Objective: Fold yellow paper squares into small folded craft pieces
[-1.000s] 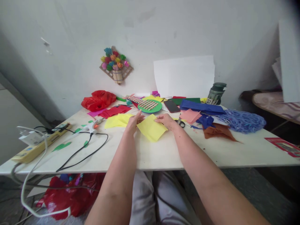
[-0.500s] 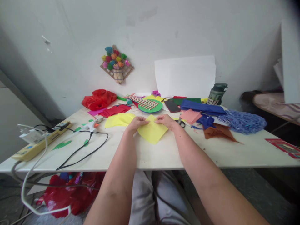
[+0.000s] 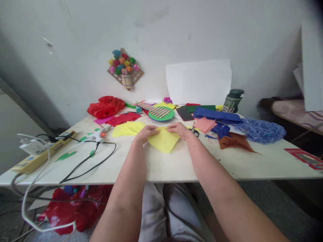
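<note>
A square of yellow crepe paper [image 3: 164, 141] hangs between my two hands, just above the white table [image 3: 171, 171]. My left hand [image 3: 146, 132] pinches its upper left edge, and my right hand [image 3: 178, 129] pinches the upper right edge. The top corner is folded over between my fingers, and the lower corner points toward me. Left of my left hand lies more yellow paper [image 3: 128, 129]. Beyond my hands rests a green round-bodied craft [image 3: 161, 114] with a lattice of thin sticks. Partly behind my right wrist are black-handled scissors [image 3: 194, 132].
A glue gun [image 3: 97, 136] with its black cord and a yellow power strip [image 3: 37, 156] lie at left. Red paper [image 3: 125, 119], a phone [image 3: 185, 114], blue paper [image 3: 218, 115], brown paper [image 3: 236, 142], blue string [image 3: 264, 131] and a green jar [image 3: 233, 101] line the back and right.
The yellow square's top corner, pointing up between my hands before, is now folded down. Both hands have stayed in nearly the same place.
</note>
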`<state>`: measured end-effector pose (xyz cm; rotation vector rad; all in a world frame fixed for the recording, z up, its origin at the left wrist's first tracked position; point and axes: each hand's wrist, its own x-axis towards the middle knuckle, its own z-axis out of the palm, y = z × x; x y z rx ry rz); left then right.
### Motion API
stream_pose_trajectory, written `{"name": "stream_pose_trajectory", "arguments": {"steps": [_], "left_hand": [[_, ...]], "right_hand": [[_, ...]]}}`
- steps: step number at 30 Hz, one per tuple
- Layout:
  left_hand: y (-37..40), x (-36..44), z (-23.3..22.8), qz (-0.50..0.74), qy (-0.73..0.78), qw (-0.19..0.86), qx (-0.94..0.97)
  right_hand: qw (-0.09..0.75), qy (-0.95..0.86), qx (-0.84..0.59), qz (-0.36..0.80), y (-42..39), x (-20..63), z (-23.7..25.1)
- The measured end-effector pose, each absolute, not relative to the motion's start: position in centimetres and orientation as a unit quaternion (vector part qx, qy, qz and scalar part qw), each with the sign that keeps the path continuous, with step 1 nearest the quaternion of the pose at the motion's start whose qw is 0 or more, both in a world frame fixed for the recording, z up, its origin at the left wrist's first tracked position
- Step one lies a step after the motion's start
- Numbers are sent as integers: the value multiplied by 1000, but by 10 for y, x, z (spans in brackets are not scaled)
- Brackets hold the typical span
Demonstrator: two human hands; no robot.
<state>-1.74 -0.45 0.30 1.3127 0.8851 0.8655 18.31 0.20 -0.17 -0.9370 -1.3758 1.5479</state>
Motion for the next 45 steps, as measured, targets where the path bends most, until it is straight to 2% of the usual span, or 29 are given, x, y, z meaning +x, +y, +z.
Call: {"name": "stream_pose_trajectory", "arguments": {"steps": [9, 24, 31, 40, 45], "left_hand": [[-6, -20, 5, 393, 327, 670, 538], [-3, -19, 6, 411, 349, 662, 519], [-3, -18, 3, 408, 359, 632, 552], [-2, -17, 2, 380, 374, 611, 585], [-4, -13, 3, 374, 400, 563, 619]], "right_hand": [[445, -521, -350, 638, 2, 184, 1], [462, -562, -318, 608, 2, 186, 0], [468, -595, -367, 540, 3, 180, -2], [448, -612, -362, 541, 8, 181, -8], [438, -620, -372, 535, 6, 178, -7]]}}
